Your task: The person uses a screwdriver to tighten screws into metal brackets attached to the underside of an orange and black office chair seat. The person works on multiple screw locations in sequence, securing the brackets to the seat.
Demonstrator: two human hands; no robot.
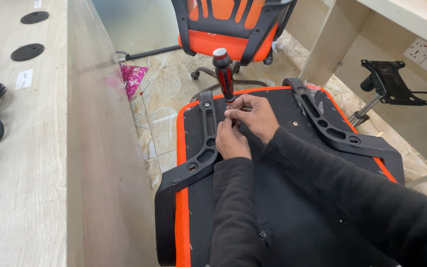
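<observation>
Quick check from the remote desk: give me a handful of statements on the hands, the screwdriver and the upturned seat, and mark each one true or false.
1. The red and black screwdriver stands roughly upright, handle up, over the underside of the orange-edged black chair seat. True.
2. The right hand rests flat on the wooden desk. False: it is on the screwdriver's lower shaft, next to the left hand.
3. Two black plastic armrest brackets lie on the seat, one at each side. True.
4. The black metal tilt mechanism with lever is bolted to the seat. False: it stands apart, on the right by the desk leg.
5. A second orange mesh chair stands beyond the seat. True.
</observation>
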